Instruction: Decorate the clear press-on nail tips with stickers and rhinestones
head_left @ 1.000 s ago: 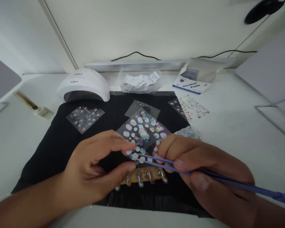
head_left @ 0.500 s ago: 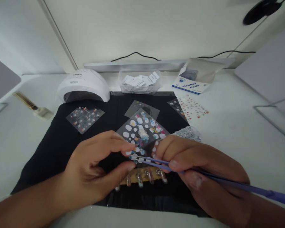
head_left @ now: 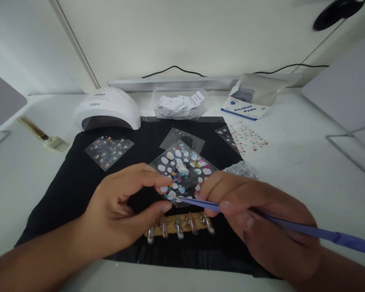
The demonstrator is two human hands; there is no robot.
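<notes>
My left hand (head_left: 118, 219) pinches the near left edge of a clear sticker sheet (head_left: 185, 170) covered with white and coloured nail decals, over a black mat (head_left: 79, 178). My right hand (head_left: 255, 219) grips blue tweezers (head_left: 292, 227); their tips rest shut at the sheet's near edge, close to my left fingertips. Just below the hands lies a wooden strip (head_left: 182, 225) holding several clear nail tips.
A white nail lamp (head_left: 108, 109) stands at the mat's far left. A clear tub of white packets (head_left: 179, 104) and an alcohol pads box (head_left: 249, 101) sit behind. More sticker sheets (head_left: 109, 151) lie about; a nail file (head_left: 33, 129) lies left.
The tweezers' tips have closed together and shifted slightly up and left on the sheet. The sheet has lifted a little. More of the wooden strip shows below my hands.
</notes>
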